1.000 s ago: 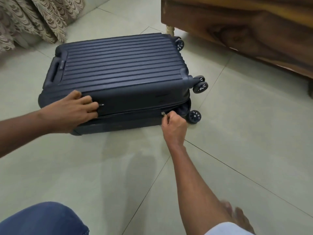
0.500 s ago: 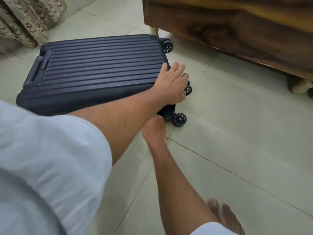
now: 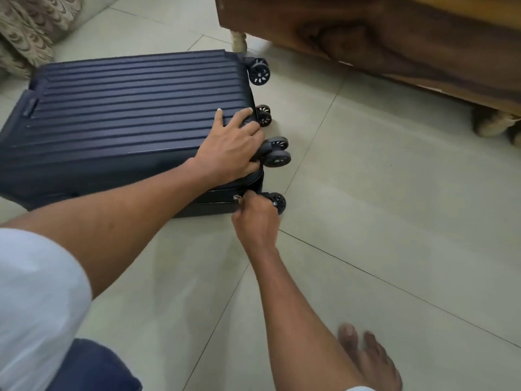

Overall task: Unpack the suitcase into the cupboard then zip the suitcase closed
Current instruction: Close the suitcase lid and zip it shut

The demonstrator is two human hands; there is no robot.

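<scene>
Suitcase [image 3: 127, 122] — navy, ribbed, flat on the tiled floor [image 3: 380, 221] beside a wooden bed frame [image 3: 394, 32]. Left hand [image 3: 229, 149] spread flat on the lid's wheel-end corner, fingers straight, holding nothing. Right hand [image 3: 258, 218] at the near side seam — fingers pinched on the metal zip pull [image 3: 236, 197].

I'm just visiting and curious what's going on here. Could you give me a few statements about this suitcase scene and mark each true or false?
1. The suitcase lies flat on the tiled floor. True.
2. The left hand rests on the lid near the wheels. True.
3. The right hand lies open on the floor. False: it pinches the zipper pull at the suitcase's near corner.
4. The suitcase is bright red. False: it is dark blue.
5. A wooden piece of furniture stands beyond the suitcase. True.
</scene>
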